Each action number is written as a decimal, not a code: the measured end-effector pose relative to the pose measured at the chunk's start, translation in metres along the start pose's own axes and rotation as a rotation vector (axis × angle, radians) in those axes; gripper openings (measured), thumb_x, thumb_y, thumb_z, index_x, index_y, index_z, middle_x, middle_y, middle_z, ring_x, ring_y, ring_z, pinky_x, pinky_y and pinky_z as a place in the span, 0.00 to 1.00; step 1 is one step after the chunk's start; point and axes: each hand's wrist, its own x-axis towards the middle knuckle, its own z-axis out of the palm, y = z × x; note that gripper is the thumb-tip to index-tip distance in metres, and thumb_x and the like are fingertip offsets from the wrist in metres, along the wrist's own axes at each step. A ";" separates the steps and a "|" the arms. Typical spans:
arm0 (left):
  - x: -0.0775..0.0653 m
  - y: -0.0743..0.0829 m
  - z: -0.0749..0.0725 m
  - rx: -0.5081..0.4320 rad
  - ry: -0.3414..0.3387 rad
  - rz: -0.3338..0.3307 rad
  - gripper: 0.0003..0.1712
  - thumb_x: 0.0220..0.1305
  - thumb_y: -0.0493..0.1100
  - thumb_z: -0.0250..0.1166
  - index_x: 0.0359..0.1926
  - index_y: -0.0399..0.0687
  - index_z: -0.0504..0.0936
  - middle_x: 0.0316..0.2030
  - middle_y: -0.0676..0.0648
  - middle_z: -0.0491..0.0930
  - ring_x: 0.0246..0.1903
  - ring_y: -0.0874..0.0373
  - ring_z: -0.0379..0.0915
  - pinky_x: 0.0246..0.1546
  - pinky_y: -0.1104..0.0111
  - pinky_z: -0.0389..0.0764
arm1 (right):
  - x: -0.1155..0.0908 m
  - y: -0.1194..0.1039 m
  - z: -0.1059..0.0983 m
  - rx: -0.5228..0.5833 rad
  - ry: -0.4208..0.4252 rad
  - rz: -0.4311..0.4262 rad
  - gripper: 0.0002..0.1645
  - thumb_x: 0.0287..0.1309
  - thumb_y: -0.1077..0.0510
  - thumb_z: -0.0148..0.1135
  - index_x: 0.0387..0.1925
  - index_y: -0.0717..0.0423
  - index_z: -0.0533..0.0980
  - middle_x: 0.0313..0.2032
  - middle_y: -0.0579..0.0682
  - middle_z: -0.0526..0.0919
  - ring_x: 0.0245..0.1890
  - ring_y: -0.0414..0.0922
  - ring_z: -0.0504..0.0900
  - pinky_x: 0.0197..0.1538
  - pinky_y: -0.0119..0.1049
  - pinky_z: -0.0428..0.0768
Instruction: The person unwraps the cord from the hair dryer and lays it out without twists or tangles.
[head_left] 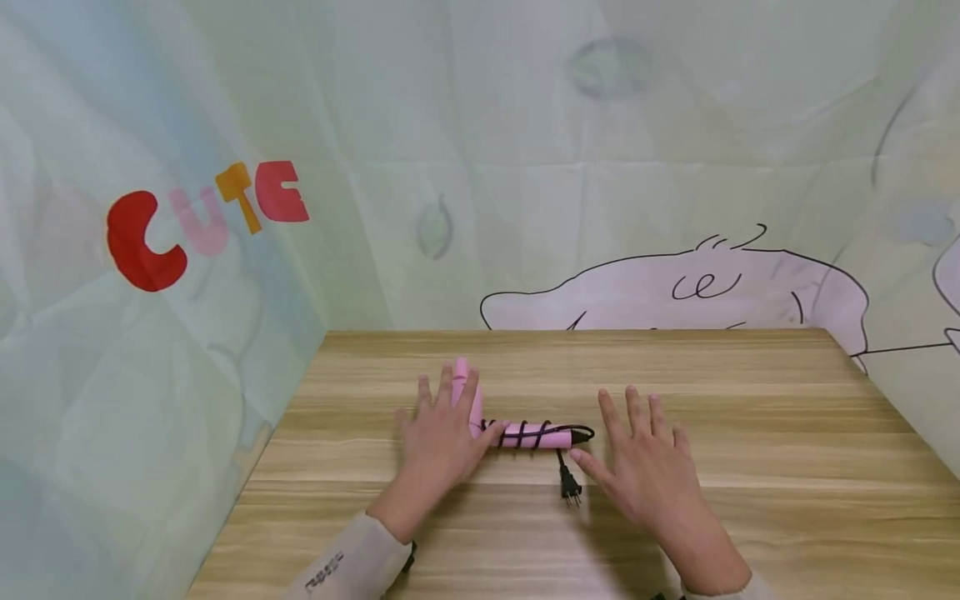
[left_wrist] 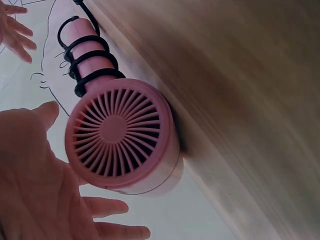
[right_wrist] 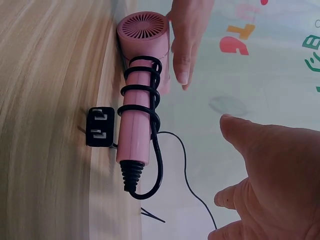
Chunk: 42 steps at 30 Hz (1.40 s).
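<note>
A pink hair dryer (head_left: 551,437) lies on its side on the wooden table, its handle pointing right. Its black cord (right_wrist: 137,88) is coiled around the handle, and the two-pin plug (head_left: 570,486) rests beside it, nearer to me. Over the dryer's barrel my left hand (head_left: 438,435) is spread, fingers straight; whether it touches the barrel I cannot tell. The left wrist view faces the round vented grille (left_wrist: 113,129), with the left palm (left_wrist: 40,175) alongside. My right hand (head_left: 652,471) hovers just right of the handle's end, fingers apart and holding nothing.
The wood-grain table (head_left: 787,400) spreads around the dryer. Behind its far edge and along its left side hangs a pale printed cloth (head_left: 375,208), with the colored letters CUTE (head_left: 146,242) at left and a line-drawn figure (head_left: 750,287) at the back.
</note>
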 end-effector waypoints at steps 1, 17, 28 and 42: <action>0.001 0.000 0.000 -0.002 -0.010 -0.001 0.54 0.60 0.87 0.31 0.81 0.70 0.41 0.81 0.46 0.37 0.77 0.34 0.38 0.63 0.27 0.58 | 0.000 0.000 0.000 -0.002 0.000 -0.001 0.55 0.65 0.19 0.36 0.80 0.49 0.53 0.76 0.67 0.55 0.74 0.72 0.51 0.64 0.78 0.58; 0.010 -0.003 0.007 -0.101 -0.078 0.009 0.46 0.71 0.76 0.41 0.81 0.65 0.48 0.81 0.43 0.38 0.74 0.31 0.49 0.56 0.28 0.69 | 0.000 -0.006 0.001 -0.006 -0.013 -0.005 0.56 0.65 0.19 0.36 0.80 0.50 0.54 0.75 0.67 0.56 0.73 0.73 0.52 0.62 0.77 0.61; 0.014 -0.002 0.007 -0.171 -0.107 0.010 0.40 0.76 0.69 0.40 0.81 0.61 0.49 0.80 0.38 0.41 0.66 0.29 0.64 0.49 0.35 0.78 | 0.001 -0.006 0.005 0.000 -0.023 -0.008 0.56 0.64 0.18 0.35 0.79 0.50 0.55 0.76 0.67 0.55 0.73 0.73 0.52 0.63 0.76 0.61; 0.019 -0.003 0.012 -0.326 -0.087 0.024 0.38 0.78 0.59 0.48 0.81 0.56 0.50 0.76 0.32 0.47 0.53 0.31 0.74 0.52 0.45 0.80 | 0.000 -0.008 0.004 -0.002 -0.036 -0.016 0.55 0.65 0.19 0.35 0.80 0.50 0.54 0.76 0.67 0.56 0.73 0.74 0.53 0.62 0.76 0.63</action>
